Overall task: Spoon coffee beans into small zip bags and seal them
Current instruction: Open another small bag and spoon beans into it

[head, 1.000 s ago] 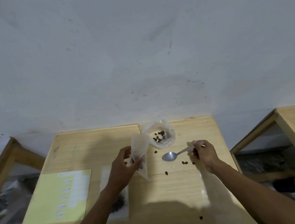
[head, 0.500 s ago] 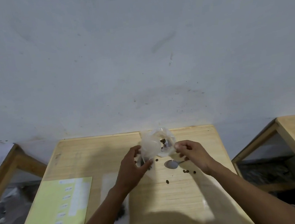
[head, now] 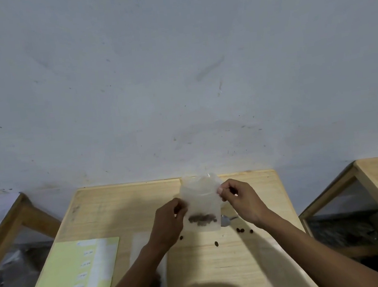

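Small clear plastic zip bag (head: 200, 207) held upright between two hands above the pale wooden table (head: 239, 264).

A dark clump of coffee beans (head: 202, 219) sits at the bag's bottom. The left hand (head: 167, 223) pinches its left edge about halfway up; the right hand (head: 241, 199) pinches the right edge nearer the top, fingers curled. Just behind the bag's lower right corner lies a metal spoon (head: 226, 220). Loose beans (head: 240, 230) dot the table below, and a yellow-green label sheet (head: 64, 275) lies well off to the left.
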The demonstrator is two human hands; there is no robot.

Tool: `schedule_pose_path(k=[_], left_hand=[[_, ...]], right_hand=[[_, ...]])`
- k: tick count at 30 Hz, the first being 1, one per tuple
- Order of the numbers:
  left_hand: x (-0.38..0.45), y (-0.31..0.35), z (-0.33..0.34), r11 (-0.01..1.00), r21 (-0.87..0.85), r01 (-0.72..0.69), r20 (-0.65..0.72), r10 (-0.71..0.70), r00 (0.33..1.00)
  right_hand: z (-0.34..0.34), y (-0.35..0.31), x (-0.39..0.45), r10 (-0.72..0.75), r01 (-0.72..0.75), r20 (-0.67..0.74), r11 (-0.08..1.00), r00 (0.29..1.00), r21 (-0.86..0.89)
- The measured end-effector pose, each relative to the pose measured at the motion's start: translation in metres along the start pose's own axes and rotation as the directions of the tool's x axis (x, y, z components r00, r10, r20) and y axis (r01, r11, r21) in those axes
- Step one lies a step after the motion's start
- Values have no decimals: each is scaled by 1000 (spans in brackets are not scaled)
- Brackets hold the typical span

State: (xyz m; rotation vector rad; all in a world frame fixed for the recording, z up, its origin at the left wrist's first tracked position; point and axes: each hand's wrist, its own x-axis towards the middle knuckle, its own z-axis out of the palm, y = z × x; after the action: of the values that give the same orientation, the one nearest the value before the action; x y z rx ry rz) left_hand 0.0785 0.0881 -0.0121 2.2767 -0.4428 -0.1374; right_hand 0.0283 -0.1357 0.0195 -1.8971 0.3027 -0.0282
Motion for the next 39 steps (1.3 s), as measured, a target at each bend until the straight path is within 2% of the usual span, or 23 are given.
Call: schedule_pose_path(k=[2, 5, 9, 11, 16, 18, 20, 22, 25, 31, 39], left_hand=[[3, -1, -2, 999, -22, 25, 13, -25, 1000], [9, 2, -7, 996, -68, 58, 13, -58, 998], [18, 13, -20, 952, -291, 96, 4, -99, 995], [20, 20, -25, 938, -332, 99, 22, -97, 995], [20, 32, -27, 977, -215, -8, 14, 11, 1000], [19, 39, -24, 981, -182, -75, 5, 77, 997], [19, 45, -22, 978, -147, -148, 6, 150, 989], [19, 48, -22, 970, -146, -194, 3, 197, 980], [18, 46, -25, 964, -153, -216, 14, 221, 975], [16, 44, -26, 962, -57, -268, 4, 269, 963], [11, 48, -28, 952, -47, -301, -11, 301, 954]], right_hand=[[0, 2, 1, -52, 50, -18, 996, 999, -75], [-1, 1, 2, -70, 67, -25, 994, 997, -92], [-6, -5, 1, -104, 105, 15, 990, 994, -97], [-9, -8, 1, -96, 100, 43, 991, 994, -92], [-15, -19, 3, -76, 80, 107, 996, 991, -28], [-14, -27, 3, -123, 153, 162, 971, 979, -186], [-8, -35, 4, -163, 242, 221, 885, 961, -397], [-4, -40, 6, -181, 281, 239, 817, 954, -504], [-4, -41, 7, -189, 283, 232, 824, 954, -491], [0, -45, 6, -222, 316, 251, 836, 942, -449], [4, -49, 1, -305, 402, 265, 752, 915, -522]])
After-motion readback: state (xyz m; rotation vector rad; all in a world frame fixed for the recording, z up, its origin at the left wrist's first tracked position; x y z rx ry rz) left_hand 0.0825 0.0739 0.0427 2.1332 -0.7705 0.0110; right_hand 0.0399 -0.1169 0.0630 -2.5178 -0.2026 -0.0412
